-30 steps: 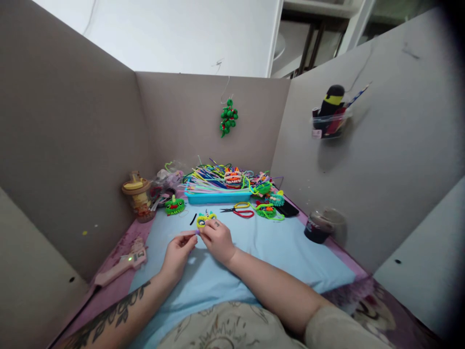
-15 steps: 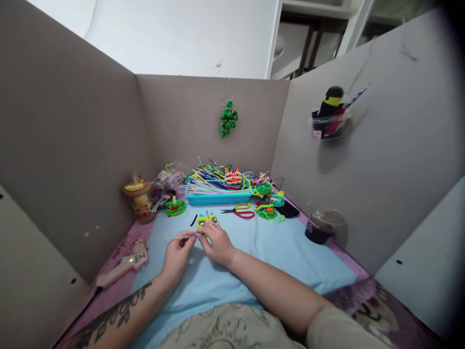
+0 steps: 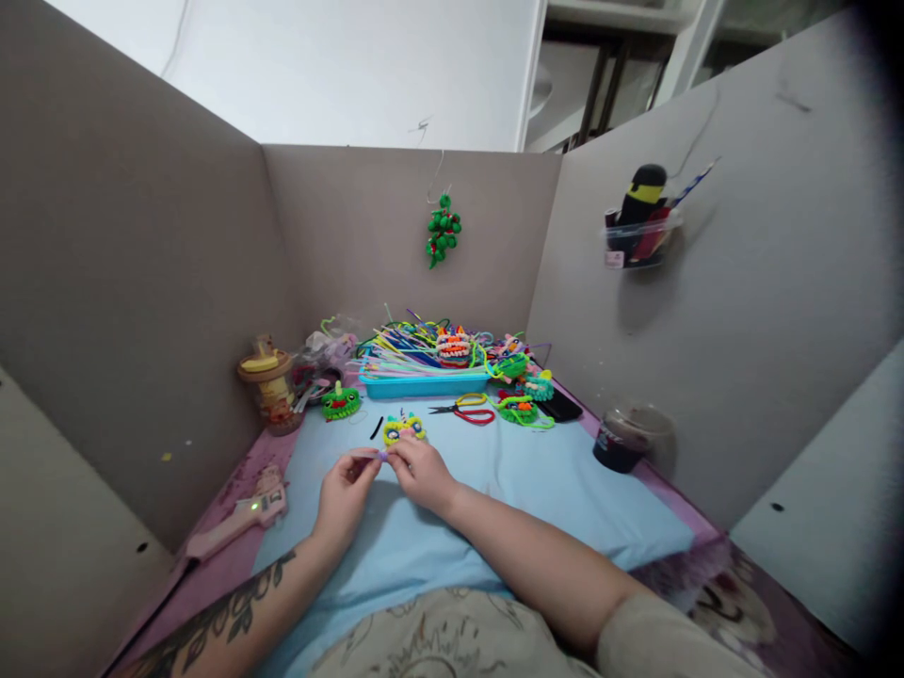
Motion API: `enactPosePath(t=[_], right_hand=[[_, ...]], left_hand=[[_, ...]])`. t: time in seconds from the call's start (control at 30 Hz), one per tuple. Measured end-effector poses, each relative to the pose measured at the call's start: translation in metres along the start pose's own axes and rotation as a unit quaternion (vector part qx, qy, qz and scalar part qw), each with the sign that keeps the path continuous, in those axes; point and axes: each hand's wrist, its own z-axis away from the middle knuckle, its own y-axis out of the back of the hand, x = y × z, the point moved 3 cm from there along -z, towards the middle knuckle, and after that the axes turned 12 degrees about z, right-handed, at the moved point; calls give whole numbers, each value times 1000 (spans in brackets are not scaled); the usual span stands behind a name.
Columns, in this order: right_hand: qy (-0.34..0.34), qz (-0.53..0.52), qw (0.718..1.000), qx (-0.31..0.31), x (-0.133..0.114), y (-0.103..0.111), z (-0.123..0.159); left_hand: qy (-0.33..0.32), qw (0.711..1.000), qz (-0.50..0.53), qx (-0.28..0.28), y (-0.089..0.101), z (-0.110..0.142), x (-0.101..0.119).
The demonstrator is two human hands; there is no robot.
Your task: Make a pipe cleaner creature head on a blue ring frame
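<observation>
Between my two hands is a small purple pipe cleaner (image 3: pixel 382 456), coiled or bunched where the fingertips meet. My left hand (image 3: pixel 346 485) pinches its left side, thumb against forefinger. From the right, my right hand (image 3: pixel 422 476) grips the other side with its fingers closed. Just beyond the fingers lies a yellow fuzzy figure (image 3: pixel 404 428) with large eyes and teal tips, partly covered by my right hand. A short black pipe cleaner piece (image 3: pixel 377 427) lies left of the figure. Scissors (image 3: pixel 466 411) with red and yellow handles rest behind, to the right.
A blue tray (image 3: pixel 424 386) heaped with coloured pipe cleaners stands at the back. A green fuzzy figure (image 3: pixel 340 402) sits to its left. A pink glue gun (image 3: pixel 244 518) with a lit green light lies at left. A dark tub (image 3: pixel 620 443) stands at right.
My right hand's fingers have drawn in and curled around the purple pipe cleaner, uncovering more of the yellow figure. My left hand stays nearly in place.
</observation>
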Motion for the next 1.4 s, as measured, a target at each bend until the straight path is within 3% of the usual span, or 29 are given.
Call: enactPosePath(t=[0.2, 0.53, 1.03, 1.4], right_hand=[[5, -24, 1000, -2, 1, -2, 0], [1, -6, 1000, 24, 1, -3, 1], [26, 114, 992, 44, -2, -4, 1], [8, 44, 999, 14, -3, -2, 1]], left_hand=[[8, 1000, -19, -9, 5, -1, -10], [26, 998, -56, -30, -4, 0, 7], [131, 991, 36, -1, -1, 2, -10], [75, 997, 20, 15, -7, 3, 4]])
